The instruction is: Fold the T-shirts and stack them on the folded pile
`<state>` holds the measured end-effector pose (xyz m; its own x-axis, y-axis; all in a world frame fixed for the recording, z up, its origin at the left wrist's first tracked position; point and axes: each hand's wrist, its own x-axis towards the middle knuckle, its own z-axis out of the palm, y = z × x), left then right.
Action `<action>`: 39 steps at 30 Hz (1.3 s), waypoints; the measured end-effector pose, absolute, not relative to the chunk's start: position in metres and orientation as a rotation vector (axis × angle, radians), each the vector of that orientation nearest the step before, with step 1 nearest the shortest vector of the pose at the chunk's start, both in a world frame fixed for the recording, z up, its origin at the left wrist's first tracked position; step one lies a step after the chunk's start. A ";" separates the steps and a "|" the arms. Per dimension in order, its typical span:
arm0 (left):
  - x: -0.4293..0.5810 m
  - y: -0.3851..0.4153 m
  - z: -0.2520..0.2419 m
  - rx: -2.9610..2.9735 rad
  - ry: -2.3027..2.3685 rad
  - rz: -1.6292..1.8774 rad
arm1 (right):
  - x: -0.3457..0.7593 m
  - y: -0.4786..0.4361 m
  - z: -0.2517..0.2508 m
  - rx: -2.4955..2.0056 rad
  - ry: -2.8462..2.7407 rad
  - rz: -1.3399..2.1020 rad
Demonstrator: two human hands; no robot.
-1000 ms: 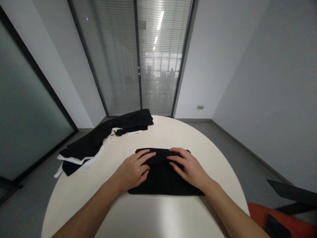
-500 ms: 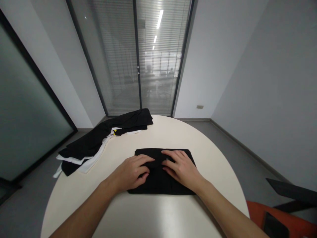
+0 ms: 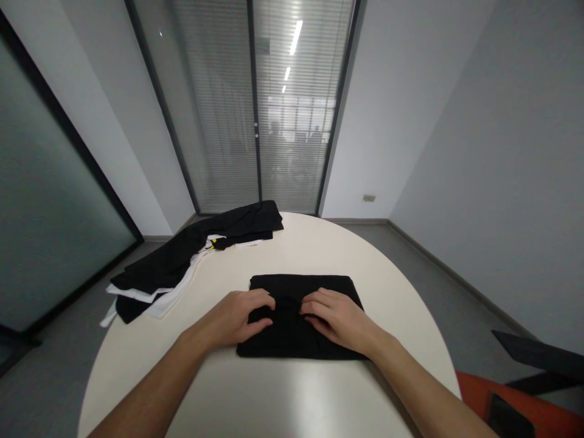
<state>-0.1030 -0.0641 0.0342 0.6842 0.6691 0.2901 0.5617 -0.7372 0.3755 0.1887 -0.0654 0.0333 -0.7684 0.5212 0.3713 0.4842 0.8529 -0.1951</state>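
Note:
A black garment (image 3: 296, 340), folded into a flat rectangle, lies on the pale round table (image 3: 392, 292) right in front of me. My left hand (image 3: 241, 315) rests over its left side, with bent fingers and the thumb held apart from them. On the right half of the cloth is my right hand (image 3: 329, 315), its fingers curved and the thumb a little below them. No fold of cloth shows between fingers and thumb of either hand. Both hands touch the garment from above, and they cover part of its middle.
A loose pile of black and white clothes (image 3: 182, 255) lies along the table's far left edge, partly hanging over it. An orange and black chair (image 3: 515, 401) stands at the lower right. Behind the table are a glass partition with blinds (image 3: 219, 121) and grey walls.
Both hands have drawn slightly back toward me over the garment, and their fingers are more bent. The left hand has also shifted left, widening the gap between them.

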 end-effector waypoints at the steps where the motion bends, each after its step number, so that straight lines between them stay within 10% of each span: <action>1: -0.103 -0.065 0.034 2.614 0.992 0.629 | 0.190 -0.066 0.034 -0.727 -2.593 0.198; 16: -0.101 -0.072 0.046 2.675 0.853 0.683 | 0.202 -0.074 0.046 -0.864 -2.330 0.966; 39: -0.106 -0.072 0.048 2.603 1.055 0.415 | 0.206 -0.068 0.039 -0.786 -2.254 0.955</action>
